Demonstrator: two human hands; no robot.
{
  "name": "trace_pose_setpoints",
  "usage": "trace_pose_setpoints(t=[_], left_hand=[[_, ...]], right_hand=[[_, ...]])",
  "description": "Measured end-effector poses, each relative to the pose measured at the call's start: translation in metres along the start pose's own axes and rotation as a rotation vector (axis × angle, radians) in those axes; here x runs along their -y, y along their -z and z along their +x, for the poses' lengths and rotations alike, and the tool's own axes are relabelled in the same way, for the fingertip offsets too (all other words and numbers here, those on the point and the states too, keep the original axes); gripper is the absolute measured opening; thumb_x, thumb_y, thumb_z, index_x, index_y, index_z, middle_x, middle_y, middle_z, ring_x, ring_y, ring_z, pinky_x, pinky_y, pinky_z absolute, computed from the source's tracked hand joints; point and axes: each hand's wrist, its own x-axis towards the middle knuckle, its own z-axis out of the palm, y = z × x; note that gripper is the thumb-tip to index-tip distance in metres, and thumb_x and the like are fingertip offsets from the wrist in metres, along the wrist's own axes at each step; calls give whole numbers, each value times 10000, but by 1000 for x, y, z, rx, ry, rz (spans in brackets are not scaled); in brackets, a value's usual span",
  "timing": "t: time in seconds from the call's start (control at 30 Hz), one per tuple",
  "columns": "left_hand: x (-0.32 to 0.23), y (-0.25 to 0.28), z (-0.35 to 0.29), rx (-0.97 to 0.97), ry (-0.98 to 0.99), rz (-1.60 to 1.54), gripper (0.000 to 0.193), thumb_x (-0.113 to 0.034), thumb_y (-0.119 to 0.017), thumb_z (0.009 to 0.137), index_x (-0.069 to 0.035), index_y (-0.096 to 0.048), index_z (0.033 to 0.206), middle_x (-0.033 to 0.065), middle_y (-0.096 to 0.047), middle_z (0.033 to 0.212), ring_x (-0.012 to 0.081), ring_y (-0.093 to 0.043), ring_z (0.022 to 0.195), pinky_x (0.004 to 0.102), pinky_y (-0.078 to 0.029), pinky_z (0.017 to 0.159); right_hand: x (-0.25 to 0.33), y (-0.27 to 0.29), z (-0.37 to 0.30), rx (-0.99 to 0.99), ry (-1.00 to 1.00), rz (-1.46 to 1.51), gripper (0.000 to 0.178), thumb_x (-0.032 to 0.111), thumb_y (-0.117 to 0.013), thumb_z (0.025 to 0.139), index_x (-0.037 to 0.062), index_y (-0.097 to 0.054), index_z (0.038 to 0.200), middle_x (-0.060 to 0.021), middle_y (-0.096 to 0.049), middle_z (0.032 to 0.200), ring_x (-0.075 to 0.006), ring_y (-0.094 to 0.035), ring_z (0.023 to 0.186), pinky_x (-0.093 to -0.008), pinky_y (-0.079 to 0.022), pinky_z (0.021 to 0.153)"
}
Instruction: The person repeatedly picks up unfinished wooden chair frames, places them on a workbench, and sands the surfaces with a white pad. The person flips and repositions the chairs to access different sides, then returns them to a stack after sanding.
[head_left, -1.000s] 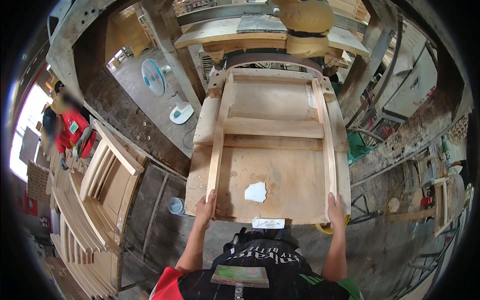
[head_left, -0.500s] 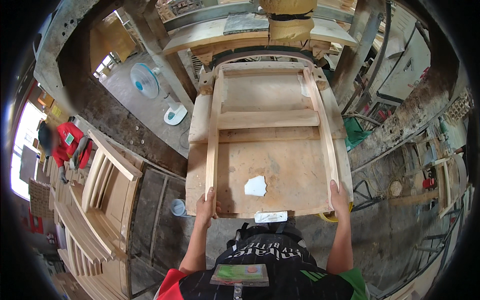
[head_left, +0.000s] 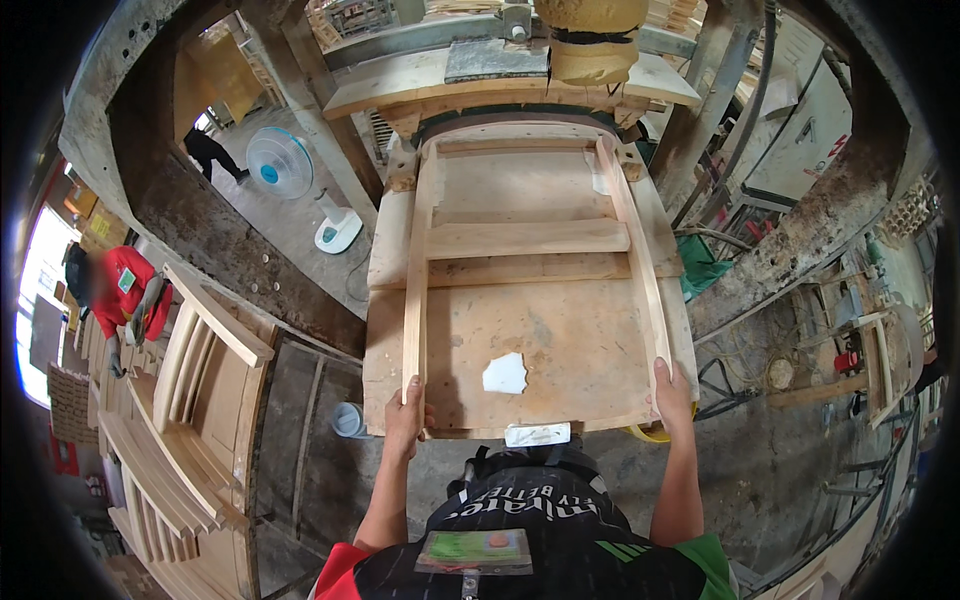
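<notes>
A pale wooden chair frame (head_left: 527, 239) lies flat on the plywood worktable (head_left: 470, 330). It has two long side rails, a middle crosspiece and a curved far end. My left hand (head_left: 405, 418) is closed round the near end of the left rail. The near end of the right rail is gripped by my right hand (head_left: 673, 394). Between the rails, a white ragged-edged piece (head_left: 505, 374) rests on the board. At the table's front edge sits a small white block (head_left: 537, 435). The far end of the frame lies against a dark curved edge between two wooden blocks.
Left of me, curved wooden parts (head_left: 165, 470) are stacked on a bench, where a person in red (head_left: 128, 297) works. A standing fan (head_left: 283, 165) is beyond the metal beam (head_left: 245, 250). A yellow padded cylinder (head_left: 592, 50) hangs over the far end. A white bucket (head_left: 349, 420) stands below left.
Both hands keep their hold on the rails, and the frame stays in place on the table. The whole view has shifted slightly. A person's dark-clothed legs now show near the fan.
</notes>
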Motion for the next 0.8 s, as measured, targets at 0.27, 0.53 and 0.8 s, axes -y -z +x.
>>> trace_pose_setpoints(t=[0.27, 0.53, 0.8], left_hand=[[-4, 2, -3, -1, -19, 9, 614, -607, -565, 1032, -8, -622, 1154, 71, -641, 760, 141, -645, 561, 278, -438, 387], [-3, 2, -4, 5, -49, 6, 638, -642, -567, 1021, -18, -627, 1139, 54, -622, 748, 128, -627, 557, 271, -431, 400], [10, -1, -1, 23, -88, 12, 608, -615, -544, 1049, -20, -606, 1150, 55, -610, 738, 123, -598, 530, 260, -433, 395]], right_hand=[[6, -3, -5, -21, 14, 1, 566, 549, -541, 1060, 58, -592, 1337, -99, -646, 942, -187, -647, 689, -339, -476, 505], [3, 1, -3, -20, 36, -14, 626, 550, -549, 1051, 54, -561, 1433, -136, -694, 997, -214, -704, 724, -344, -534, 543], [-5, -1, 2, -19, 29, -43, 610, 544, -566, 1051, 18, -592, 1360, -119, -672, 945, -185, -667, 656, -329, -510, 521]])
